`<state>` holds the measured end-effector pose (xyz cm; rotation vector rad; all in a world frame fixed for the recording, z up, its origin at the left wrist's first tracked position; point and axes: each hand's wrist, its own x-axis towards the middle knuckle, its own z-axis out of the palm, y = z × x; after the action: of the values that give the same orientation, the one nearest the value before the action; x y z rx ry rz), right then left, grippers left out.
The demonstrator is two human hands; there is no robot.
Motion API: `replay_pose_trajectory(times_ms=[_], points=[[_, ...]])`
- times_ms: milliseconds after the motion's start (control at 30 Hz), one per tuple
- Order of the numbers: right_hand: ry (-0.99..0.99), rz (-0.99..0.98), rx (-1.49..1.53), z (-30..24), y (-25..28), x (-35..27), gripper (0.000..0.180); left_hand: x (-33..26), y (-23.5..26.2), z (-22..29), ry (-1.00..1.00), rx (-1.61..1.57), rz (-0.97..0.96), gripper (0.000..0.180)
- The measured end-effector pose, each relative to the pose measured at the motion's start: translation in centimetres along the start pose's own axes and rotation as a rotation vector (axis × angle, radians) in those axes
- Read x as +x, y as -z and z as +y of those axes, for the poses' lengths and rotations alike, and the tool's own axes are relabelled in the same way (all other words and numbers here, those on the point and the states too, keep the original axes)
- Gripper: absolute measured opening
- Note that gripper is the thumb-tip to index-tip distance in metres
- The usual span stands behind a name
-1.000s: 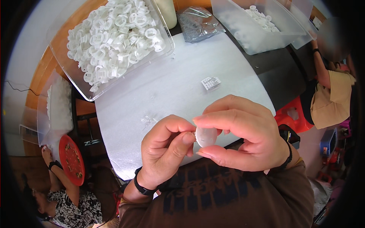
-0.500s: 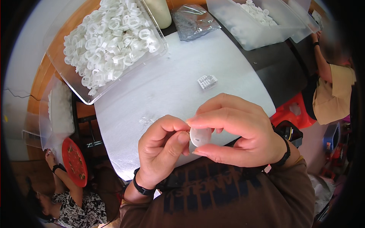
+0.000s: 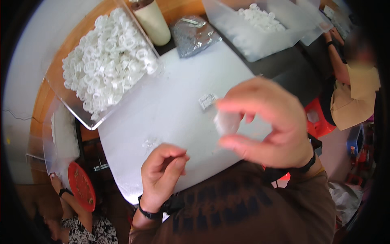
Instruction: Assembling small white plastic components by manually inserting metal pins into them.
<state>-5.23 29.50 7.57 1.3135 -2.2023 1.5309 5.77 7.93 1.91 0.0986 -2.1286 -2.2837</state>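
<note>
My right hand (image 3: 266,124) is raised above the white table (image 3: 174,105) and pinches a small translucent white plastic piece (image 3: 228,122) between thumb and forefinger; the hand is blurred by motion. My left hand (image 3: 161,171) hovers lower, near the table's front edge, fingers curled together with nothing visible in them. A small white printed tag (image 3: 208,100) lies on the table just beyond the right hand. A few tiny clear bits (image 3: 151,142) lie near the left hand.
A clear tray (image 3: 87,116) heaped with white plastic rings sits at the far left. A cream bottle (image 3: 153,21), a clear bag (image 3: 194,34) and another bin (image 3: 264,38) of white parts stand at the back. A seated person (image 3: 351,87) is at right, another person (image 3: 75,211) lower left.
My hands have come apart: the right hand lifted up and rightward with the white piece, and the left hand let go and dropped toward the table's front edge.
</note>
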Motion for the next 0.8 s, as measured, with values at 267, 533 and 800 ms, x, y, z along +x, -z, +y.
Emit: replay_pose_trajectory(times_ms=[267,533,800], points=[[-0.221,0.489,-0.195,6.9,11.2,4.5,0.025,-3.1,2.7,-2.1,0.146,0.034,0.156,0.007],[-0.301,0.450,-0.693,12.0,13.3,5.3,0.056,-4.3,3.8,-2.2,0.210,0.085,0.317,0.007],[-0.166,-0.132,-0.501,4.9,-1.3,1.5,0.035,-5.1,6.4,-3.6,0.035,0.371,0.491,0.006]])
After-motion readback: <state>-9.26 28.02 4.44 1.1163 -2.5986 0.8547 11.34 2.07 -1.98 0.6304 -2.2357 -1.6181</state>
